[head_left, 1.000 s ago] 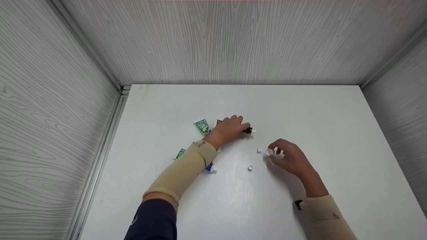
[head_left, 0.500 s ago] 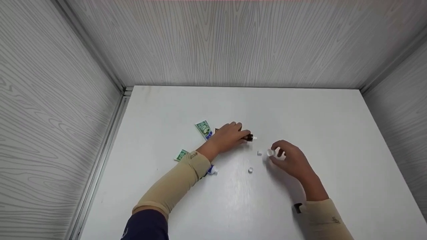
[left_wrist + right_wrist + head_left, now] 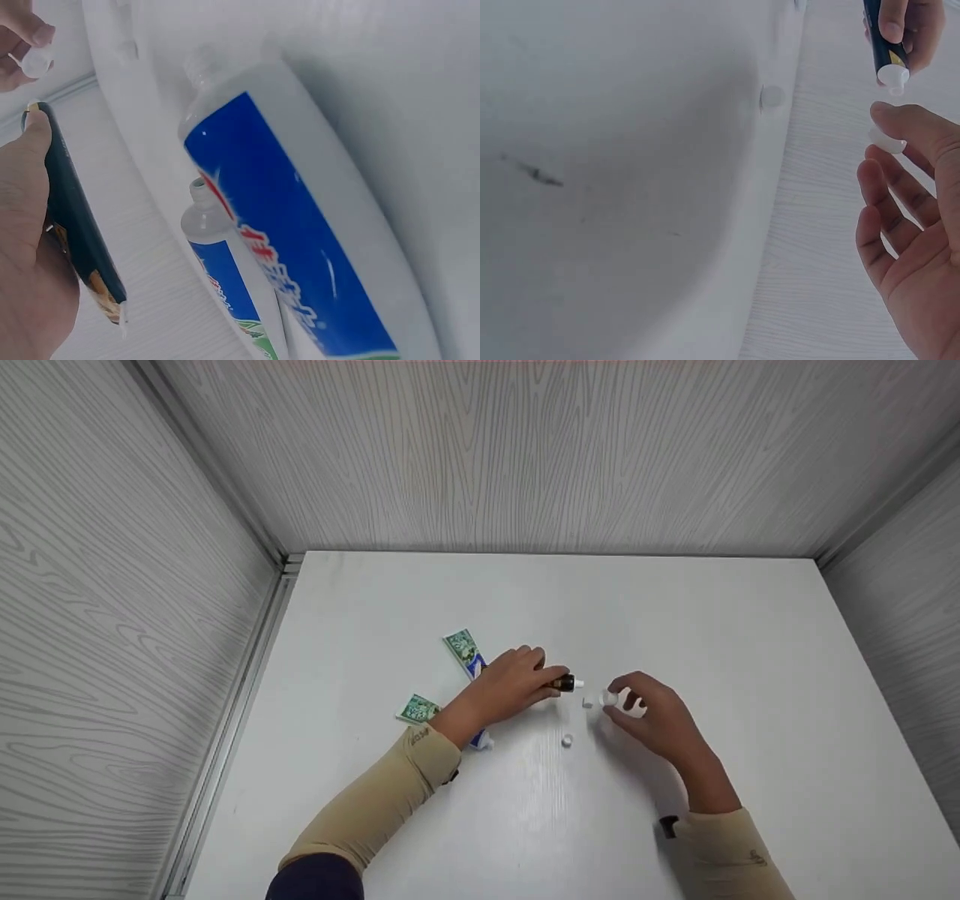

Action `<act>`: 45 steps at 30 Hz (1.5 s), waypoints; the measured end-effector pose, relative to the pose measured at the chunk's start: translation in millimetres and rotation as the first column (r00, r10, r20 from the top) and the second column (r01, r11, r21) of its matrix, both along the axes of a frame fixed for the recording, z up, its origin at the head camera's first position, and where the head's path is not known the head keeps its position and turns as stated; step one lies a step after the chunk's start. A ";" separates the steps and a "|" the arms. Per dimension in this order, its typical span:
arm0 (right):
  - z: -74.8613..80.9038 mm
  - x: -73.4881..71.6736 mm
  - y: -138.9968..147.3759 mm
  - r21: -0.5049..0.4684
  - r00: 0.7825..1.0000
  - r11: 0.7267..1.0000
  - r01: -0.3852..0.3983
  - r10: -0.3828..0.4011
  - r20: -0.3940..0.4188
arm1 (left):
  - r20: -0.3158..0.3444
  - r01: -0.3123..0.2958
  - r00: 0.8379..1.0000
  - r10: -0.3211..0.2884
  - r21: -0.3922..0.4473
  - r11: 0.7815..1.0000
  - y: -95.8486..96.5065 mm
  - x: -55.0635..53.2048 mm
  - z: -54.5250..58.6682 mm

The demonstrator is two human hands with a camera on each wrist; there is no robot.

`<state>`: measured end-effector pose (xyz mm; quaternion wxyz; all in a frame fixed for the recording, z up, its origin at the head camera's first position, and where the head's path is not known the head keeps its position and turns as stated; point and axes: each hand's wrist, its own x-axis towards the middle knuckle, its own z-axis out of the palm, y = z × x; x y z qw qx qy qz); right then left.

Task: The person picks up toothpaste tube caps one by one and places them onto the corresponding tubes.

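My left hand [image 3: 512, 681] grips a dark toothpaste tube [image 3: 79, 202] with its white nozzle bare and pointing right, toward my other hand. Between the thumb and index finger of my right hand [image 3: 656, 716] is a white cap [image 3: 889, 141], a short gap away from that nozzle. Two white, blue and green toothpaste tubes lie on the table by my left arm: the far tube [image 3: 463, 647] and the near tube [image 3: 418, 709], both partly covered by hand and sleeve in the head view. The left wrist view shows an uncapped neck on the smaller-looking tube [image 3: 217, 259].
Two loose white caps sit on the white table [image 3: 525, 825]: one cap [image 3: 587, 703] just left of my right fingertips, another cap [image 3: 567, 741] nearer to me. Grey wood-grain panels [image 3: 480, 457] stand at the back and sides.
My left hand has drawn the dark tube back toward me, bringing its nozzle nearer the right hand. The far tube is more exposed. The right hand keeps its hold on the cap, almost still.
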<state>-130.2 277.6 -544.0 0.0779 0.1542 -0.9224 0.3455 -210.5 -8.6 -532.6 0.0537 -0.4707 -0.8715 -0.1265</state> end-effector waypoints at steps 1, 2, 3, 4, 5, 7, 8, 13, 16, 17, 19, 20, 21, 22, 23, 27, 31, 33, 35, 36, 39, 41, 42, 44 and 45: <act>0.7 0.3 -0.6 -0.003 1.000 1.000 -0.001 0.001 -0.004 | -0.001 -0.002 1.000 0.002 0.003 1.000 -0.9 1.6 0.5; 1.3 0.5 -1.1 -0.009 1.000 1.000 -0.005 0.005 -0.011 | 0.000 -0.007 1.000 0.007 0.002 1.000 -1.8 3.0 0.8; 1.6 0.6 -1.6 -0.012 1.000 1.000 -0.006 0.006 -0.019 | 0.001 -0.011 1.000 0.011 0.005 1.000 -2.6 4.6 1.0; 2.1 0.7 -2.1 -0.016 1.000 1.000 -0.010 0.009 -0.026 | 0.002 -0.017 1.000 0.017 0.009 1.000 -3.5 6.0 1.2; 2.7 0.8 -2.6 -0.019 0.999 1.000 -0.013 0.013 -0.033 | 0.003 -0.021 1.000 0.021 0.013 1.000 -4.4 7.3 1.3; 3.5 1.1 -3.5 -0.023 0.999 1.000 -0.020 0.019 -0.040 | -0.001 -0.030 1.000 0.030 0.025 0.999 -6.2 9.9 1.3; 4.0 1.2 -4.0 -0.024 0.999 0.999 -0.025 0.024 -0.043 | -0.006 -0.034 0.999 0.034 0.029 0.999 -7.2 11.1 1.3; 6.0 1.5 -5.9 -0.033 0.999 0.999 -0.032 0.031 -0.036 | -0.024 -0.032 0.999 0.033 0.080 0.996 -10.7 15.5 2.3; 6.8 1.8 -6.8 -0.030 0.999 0.999 -0.030 0.029 -0.032 | -0.003 -0.025 1.000 0.026 0.130 0.991 -12.1 16.7 3.0; 7.3 1.9 -7.1 -0.028 0.999 0.999 -0.030 0.029 -0.033 | 0.007 -0.020 1.000 0.020 0.148 0.989 -12.6 16.9 3.1; 7.6 1.9 -7.4 -0.025 0.999 0.999 -0.031 0.030 -0.037 | 0.023 -0.012 1.000 0.008 0.171 0.985 -13.3 17.5 3.4; 7.9 1.9 -7.8 -0.025 0.999 0.999 -0.032 0.031 -0.041 | 0.031 -0.008 1.000 0.002 0.177 0.984 -13.7 17.8 3.6; 8.2 1.8 -8.2 -0.029 0.999 0.999 -0.033 0.031 -0.042 | 0.037 -0.003 0.999 -0.003 0.179 0.984 -14.0 18.2 3.9; 8.5 1.8 -8.6 -0.032 0.999 0.999 -0.033 0.032 -0.042 | 0.045 -0.001 0.999 -0.007 0.178 0.984 -14.2 18.6 4.3; 8.8 1.7 -9.1 -0.037 0.999 0.999 -0.034 0.032 -0.041 | 0.051 0.003 0.999 -0.012 0.178 0.984 -14.3 19.1 4.7; 9.6 1.2 -12.2 -0.052 0.999 0.998 -0.035 0.034 -0.026 | 0.061 -0.003 0.998 -0.006 0.145 0.989 -13.9 21.4 6.5; 10.1 0.1 -15.7 -0.059 0.999 0.997 -0.047 0.046 -0.019 | 0.071 -0.005 0.997 -0.004 0.128 0.992 -13.0 23.5 7.6; 10.1 -0.2 -16.8 -0.062 0.999 0.997 -0.052 0.051 -0.018 | 0.082 0.002 0.997 -0.013 0.128 0.992 -12.9 24.5 8.1; 9.3 -0.7 -17.4 -0.065 0.998 0.996 -0.061 0.060 -0.024 | 0.094 0.009 0.995 -0.020 0.119 0.993 -13.1 25.4 8.4; 9.1 -0.9 -17.5 -0.066 0.998 0.996 -0.065 0.064 -0.027 | 0.101 0.011 0.995 -0.022 0.110 0.994 -13.0 25.8 8.8; 8.3 -1.4 -17.1 -0.066 0.997 0.995 -0.072 0.070 -0.025 | 0.121 0.022 0.992 -0.032 0.087 0.996 -12.8 26.7 9.7; 8.0 -1.7 -16.9 -0.063 0.997 0.995 -0.075 0.074 -0.022 | 0.140 0.027 0.989 -0.038 0.079 0.997 -12.2 26.8 10.5; 7.8 -1.6 -16.6 -0.061 0.997 0.995 -0.077 0.076 -0.019 | 0.150 0.027 0.988 -0.038 0.073 0.997 -11.7 26.8 11.0; 7.7 -1.3 -15.8 -0.060 0.997 0.995 -0.075 0.075 -0.011 | 0.169 0.032 0.985 -0.045 0.079 0.996 -10.6 27.1 12.2; 8.0 -1.0 -15.3 -0.063 0.997 0.995 -0.075 0.074 -0.007 | 0.177 0.035 0.983 -0.049 0.082 0.996 -10.2 27.3 13.3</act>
